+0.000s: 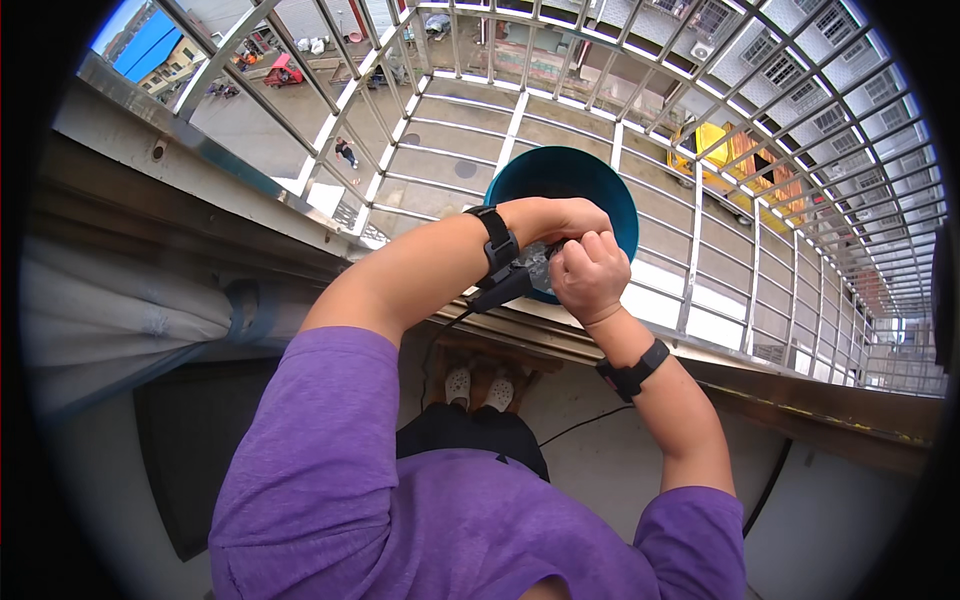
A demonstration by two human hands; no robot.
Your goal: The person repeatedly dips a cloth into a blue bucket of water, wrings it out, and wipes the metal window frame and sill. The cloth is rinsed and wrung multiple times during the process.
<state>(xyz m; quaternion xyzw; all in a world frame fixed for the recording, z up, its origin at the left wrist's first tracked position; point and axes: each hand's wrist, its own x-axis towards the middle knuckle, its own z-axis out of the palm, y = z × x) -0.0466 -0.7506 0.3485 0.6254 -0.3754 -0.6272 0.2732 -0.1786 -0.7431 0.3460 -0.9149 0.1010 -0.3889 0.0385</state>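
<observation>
A teal bucket (559, 169) stands just outside the window sill, on the metal bars of the window cage, with water (536, 264) inside it. Over its mouth, my left hand (579, 217) and my right hand (591, 276) are closed against each other. Between them a small bit of a dark item (553, 249) shows, possibly cloth; my fingers hide the rest. My left forearm reaches across the near side of the bucket and covers part of its rim.
A stainless-steel window cage (521, 124) encloses the bucket, with a street far below. The window frame (750, 382) runs between me and the cage. A tied curtain (135, 300) hangs at left. My feet are on a wooden stool (536, 367). Cables (581, 426) trail from both wrist straps.
</observation>
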